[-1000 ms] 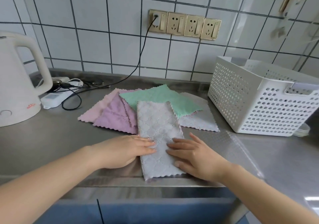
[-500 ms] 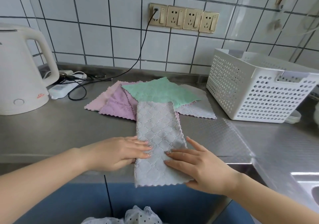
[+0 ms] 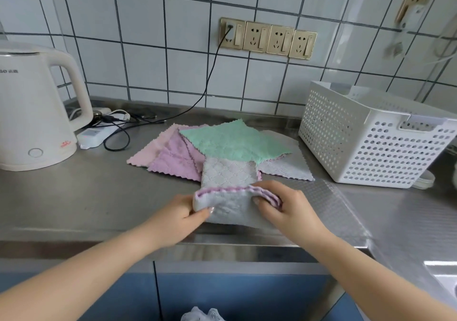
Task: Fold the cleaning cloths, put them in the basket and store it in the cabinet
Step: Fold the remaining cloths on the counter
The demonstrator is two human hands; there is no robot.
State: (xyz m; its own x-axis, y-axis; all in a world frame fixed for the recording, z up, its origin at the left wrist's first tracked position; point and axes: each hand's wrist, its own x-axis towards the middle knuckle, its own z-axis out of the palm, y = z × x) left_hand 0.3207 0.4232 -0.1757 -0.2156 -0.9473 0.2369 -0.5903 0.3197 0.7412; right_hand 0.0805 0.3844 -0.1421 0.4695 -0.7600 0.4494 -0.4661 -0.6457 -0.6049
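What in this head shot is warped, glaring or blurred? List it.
Head view: wide-angle lens bows the tile wall lines and splays the white basket; daylight glares off the steel counter at right and washes out the upper right corner; both hands, left hand and right hand, look slightly soft on the grey cloth; the green cloth stays sharp.

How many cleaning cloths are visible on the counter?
5: grey cloth being folded in front, green cloth on top, purple cloth, pink cloth leftmost, another grey cloth right. Others may be hidden.

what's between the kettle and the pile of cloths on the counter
In the head view, a white power strip with tangled black cables lies between the kettle and the cloths.
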